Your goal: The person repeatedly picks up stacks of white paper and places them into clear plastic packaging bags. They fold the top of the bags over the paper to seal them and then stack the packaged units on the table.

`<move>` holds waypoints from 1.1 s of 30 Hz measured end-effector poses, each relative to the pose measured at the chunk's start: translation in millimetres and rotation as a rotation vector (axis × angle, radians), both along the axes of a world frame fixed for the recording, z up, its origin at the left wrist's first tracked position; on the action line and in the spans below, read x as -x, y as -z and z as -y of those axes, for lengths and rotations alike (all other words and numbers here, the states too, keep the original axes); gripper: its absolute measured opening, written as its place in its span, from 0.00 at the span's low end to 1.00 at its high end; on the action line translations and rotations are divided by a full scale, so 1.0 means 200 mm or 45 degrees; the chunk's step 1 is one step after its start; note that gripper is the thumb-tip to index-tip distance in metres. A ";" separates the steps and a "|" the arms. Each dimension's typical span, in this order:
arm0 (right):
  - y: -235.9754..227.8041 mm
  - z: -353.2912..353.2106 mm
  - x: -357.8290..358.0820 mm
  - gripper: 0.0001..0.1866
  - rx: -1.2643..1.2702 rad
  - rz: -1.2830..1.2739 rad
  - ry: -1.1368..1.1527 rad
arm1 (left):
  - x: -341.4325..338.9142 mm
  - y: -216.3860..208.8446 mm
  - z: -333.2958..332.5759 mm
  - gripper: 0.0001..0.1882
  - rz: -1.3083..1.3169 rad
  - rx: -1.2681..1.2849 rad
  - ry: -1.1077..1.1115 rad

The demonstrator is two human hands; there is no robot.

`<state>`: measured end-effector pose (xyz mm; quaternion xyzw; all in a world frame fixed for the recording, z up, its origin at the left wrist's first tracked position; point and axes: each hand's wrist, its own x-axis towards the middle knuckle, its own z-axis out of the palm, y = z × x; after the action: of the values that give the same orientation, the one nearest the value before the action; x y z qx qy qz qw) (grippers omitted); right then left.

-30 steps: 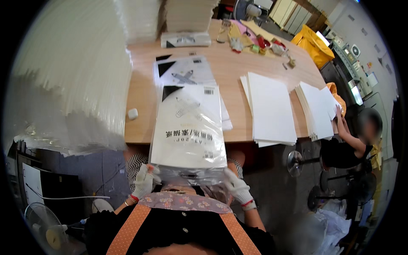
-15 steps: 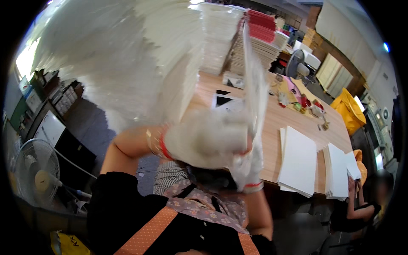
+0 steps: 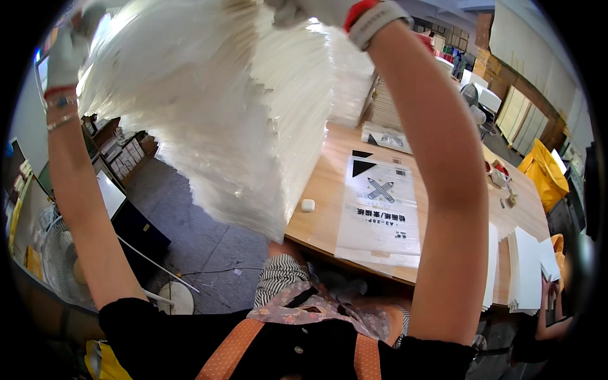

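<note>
A tall, leaning stack of clear plastic-wrapped packs (image 3: 209, 120) rises in front of me, its edges wavy and shiny. Both my arms are raised to either side of its top. My left hand (image 3: 69, 54), in a white glove, is beside the upper left of the stack; motion smears its fingers. My right hand (image 3: 310, 9), gloved too, is at the top edge of the picture over the stack's right part. Its fingers look curled, but what is in them is cut off from view. A clear printed plastic bag (image 3: 380, 212) lies flat on the wooden table (image 3: 316, 225).
A small white object (image 3: 308, 205) sits near the table's left edge. White sheet stacks (image 3: 524, 269) lie at the right, by a co-worker's hands (image 3: 552, 294). Behind are more stacked packs (image 3: 350, 82) and a yellow bag (image 3: 543, 174). A standing fan (image 3: 63, 259) is at my left.
The whitish, thin pack upright between my hands at the table is no longer there. My hands have parted and risen to the stack's top, and the printed bag on the table shows fully.
</note>
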<state>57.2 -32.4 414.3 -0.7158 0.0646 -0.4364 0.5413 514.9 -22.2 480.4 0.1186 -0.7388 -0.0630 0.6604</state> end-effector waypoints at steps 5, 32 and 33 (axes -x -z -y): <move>0.20 -0.09 0.11 0.19 0.143 -0.059 0.371 | 0.23 0.87 -0.07 0.13 -0.847 -0.144 0.167; 2.99 -1.18 1.33 0.15 -1.084 0.181 2.155 | 2.79 3.07 -0.16 0.13 1.346 -0.946 0.252; 2.95 -1.11 1.28 0.15 -1.232 0.066 1.979 | 2.77 3.00 -0.16 0.14 1.388 -1.074 0.254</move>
<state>-199.6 189.8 -175.9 -0.1559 0.6917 -0.6191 0.3375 -39.1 9.4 -119.2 0.3114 -0.8847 -0.3366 0.0838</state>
